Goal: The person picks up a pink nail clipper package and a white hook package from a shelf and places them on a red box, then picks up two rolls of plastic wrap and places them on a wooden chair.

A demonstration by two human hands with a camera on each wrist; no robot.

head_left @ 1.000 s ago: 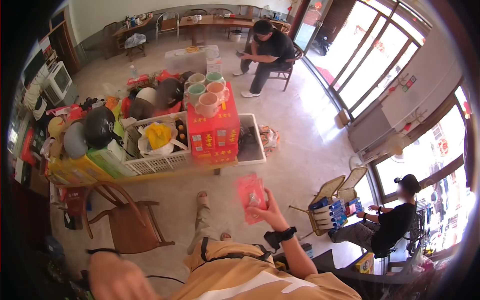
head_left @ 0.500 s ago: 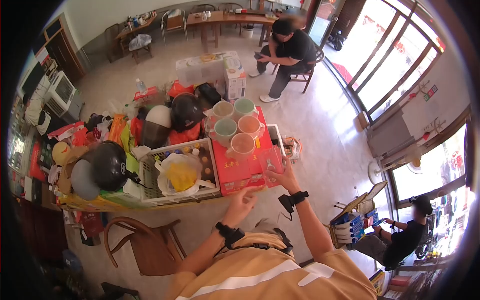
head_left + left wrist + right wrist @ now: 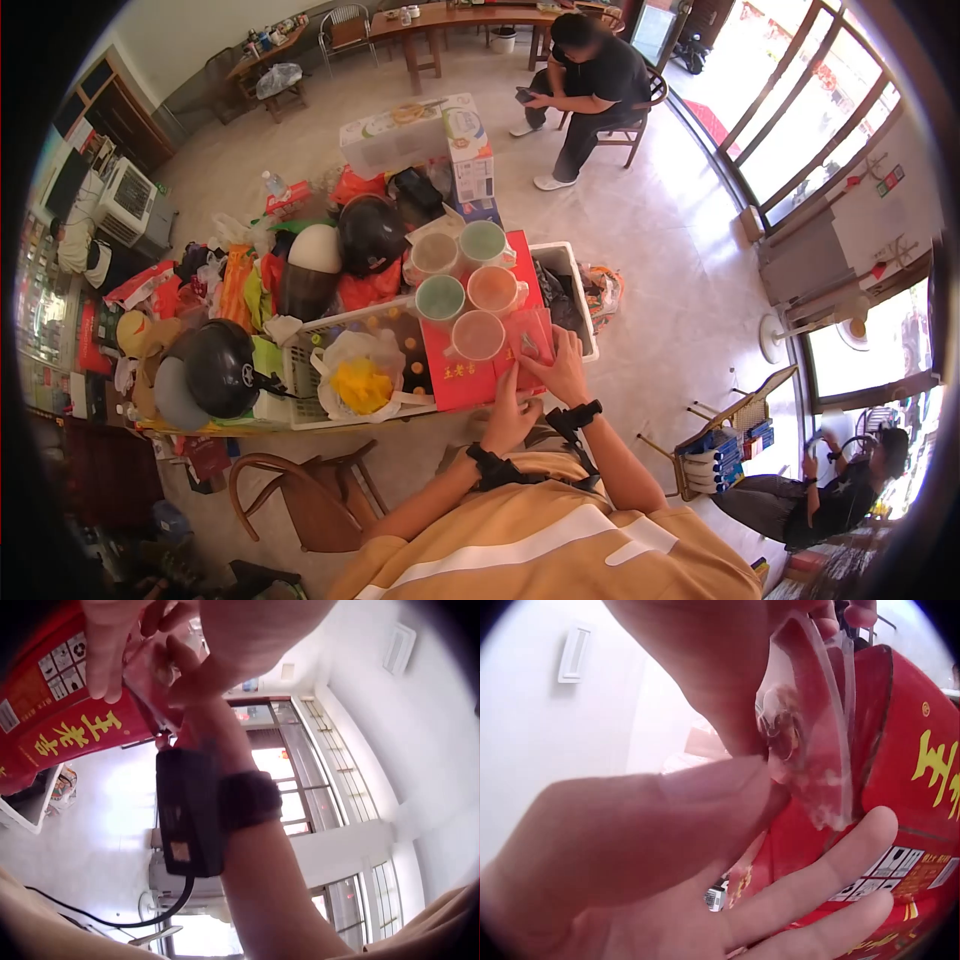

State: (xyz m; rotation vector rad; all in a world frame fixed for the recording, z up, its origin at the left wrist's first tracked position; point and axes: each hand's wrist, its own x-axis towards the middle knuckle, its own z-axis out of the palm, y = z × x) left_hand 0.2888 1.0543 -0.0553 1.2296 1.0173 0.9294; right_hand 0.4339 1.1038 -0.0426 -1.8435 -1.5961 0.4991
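A reddish see-through plastic packet [image 3: 530, 333] is held at the near right corner of a red carton [image 3: 462, 372] with yellow characters. My right hand [image 3: 563, 370] pinches it from the right; its thumb [image 3: 652, 799] is large in the right wrist view, with other fingers spread beside the carton. From the near side, my left hand [image 3: 508, 418] has its fingertips on the packet's lower edge. A small brownish shape shows through the plastic [image 3: 784, 731] in the right wrist view. Several pastel cups [image 3: 478, 335] stand on the carton, just left of the packet.
A white crate [image 3: 290, 365] holding bottles and a yellow bag adjoins the carton; helmets [image 3: 372, 235] lie behind. Another white bin [image 3: 580, 300] is to the right. A wooden chair [image 3: 320, 505] stands at the near left. One person sits at the back, another at the right.
My right hand brought the packet from above the open floor to the carton's corner. The left hand rose from the lower left and met it there. The person at the right has raised their hands.
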